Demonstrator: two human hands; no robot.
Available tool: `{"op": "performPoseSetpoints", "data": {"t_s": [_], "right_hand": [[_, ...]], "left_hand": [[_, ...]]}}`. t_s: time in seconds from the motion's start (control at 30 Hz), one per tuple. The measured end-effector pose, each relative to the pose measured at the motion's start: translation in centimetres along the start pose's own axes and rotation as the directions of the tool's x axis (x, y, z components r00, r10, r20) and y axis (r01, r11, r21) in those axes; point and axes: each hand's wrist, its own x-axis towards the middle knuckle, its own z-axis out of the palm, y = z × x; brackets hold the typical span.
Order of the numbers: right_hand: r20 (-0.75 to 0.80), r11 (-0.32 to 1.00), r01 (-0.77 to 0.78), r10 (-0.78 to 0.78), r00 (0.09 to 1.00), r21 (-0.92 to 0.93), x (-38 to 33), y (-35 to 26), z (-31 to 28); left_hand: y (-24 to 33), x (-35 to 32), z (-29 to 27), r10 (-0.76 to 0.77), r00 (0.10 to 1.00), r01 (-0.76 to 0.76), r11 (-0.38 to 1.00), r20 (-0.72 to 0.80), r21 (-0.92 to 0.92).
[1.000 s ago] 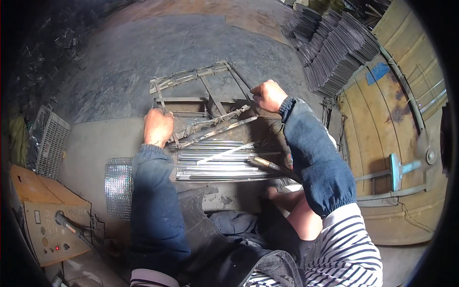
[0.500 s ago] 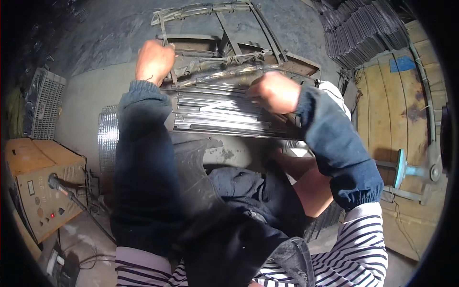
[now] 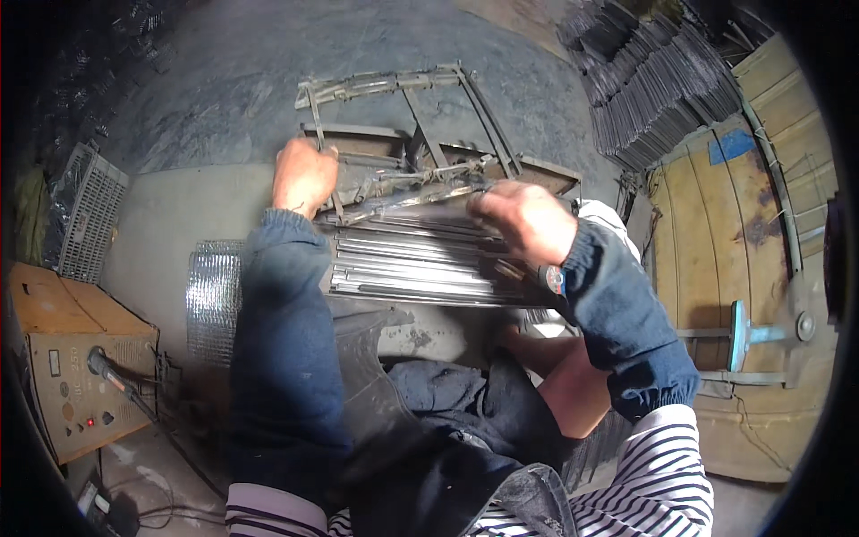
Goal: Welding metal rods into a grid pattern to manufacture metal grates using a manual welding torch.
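Observation:
A metal frame (image 3: pixel 412 134) of thin bars and crosspieces sits in front of me, its near edge above a stack of shiny metal strips (image 3: pixel 403 264). My left hand (image 3: pixel 304 174) is closed around the bar at the frame's left side. Near the right end of the frame's near bar is my right hand (image 3: pixel 528 222). It is slightly blurred, its fingers curled together. What they hold, if anything, is hidden. Just below that wrist, a small round thing with a red and blue face (image 3: pixel 554 280) shows at the right end of the strips.
An orange-topped welding machine (image 3: pixel 85 376) with a thick cable stands at left. Behind it leans a grey plastic crate (image 3: pixel 92 213). Silvery sheet (image 3: pixel 213 295) lies beside my left sleeve. Stacked thin metal pieces (image 3: pixel 658 94) rise at far right, near a yellow panel (image 3: pixel 707 242) and light-blue clamp (image 3: pixel 739 336).
The whole scene sits lower in the picture. My right hand has shifted nearer the frame's right end. A bright strip seen over the stack earlier no longer shows there. My left hand keeps its hold.

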Motion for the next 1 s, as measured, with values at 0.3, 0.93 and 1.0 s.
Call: {"op": "performPoseSetpoints", "data": {"t_s": [0.3, 0.93, 1.0], "right_hand": [[-0.117, 0.908, -0.391, 0.377, 0.919, -0.147, 6.3, 9.9, -1.2], [-0.117, 0.88, -0.441, 0.426, 0.897, -0.177, 10.4, 9.8, 1.6], [-0.061, 0.875, -0.45, 0.446, 0.893, -0.178, 11.2, 11.2, 2.9]], "left_hand": [[0.2, 0.3, 0.2, 0.043, 0.999, -0.043, 0.998, -0.013, -0.035], [-0.3, 0.2, 0.3, 0.001, 1.0, -0.001, 0.997, 0.006, -0.078], [-0.4, 0.1, 0.1, 0.02, 1.0, -0.02, 0.995, -0.001, -0.097]]}}
